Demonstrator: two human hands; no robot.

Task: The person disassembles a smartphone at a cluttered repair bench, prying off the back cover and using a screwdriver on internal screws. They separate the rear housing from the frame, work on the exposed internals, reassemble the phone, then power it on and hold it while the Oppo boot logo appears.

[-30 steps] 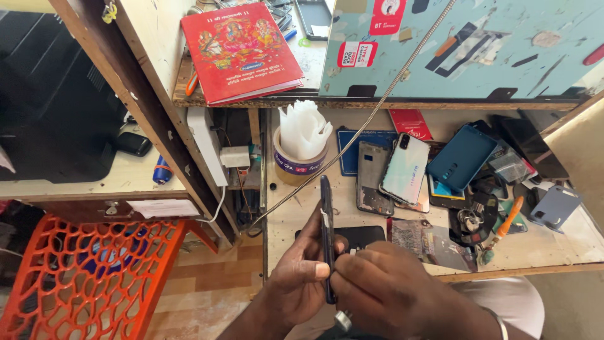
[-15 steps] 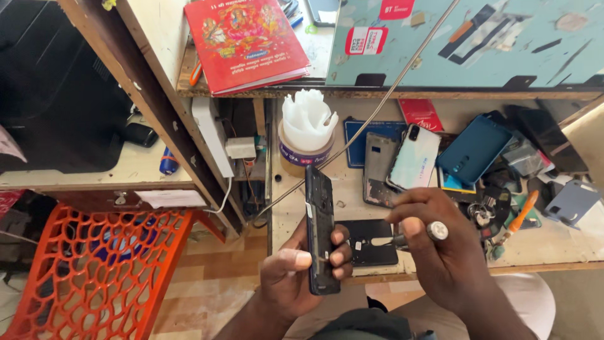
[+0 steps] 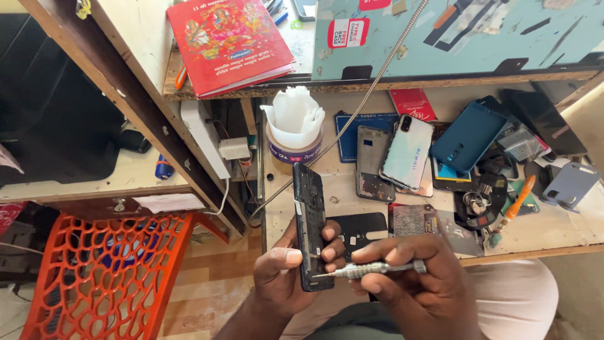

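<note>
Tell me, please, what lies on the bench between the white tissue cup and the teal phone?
In the head view, a dark phone frame and a pale phone lie between the cup and teal phone.

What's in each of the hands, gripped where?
Left hand grips the dark phone frame by its lower half; right hand pinches the silver screwdriver along its handle.
</note>
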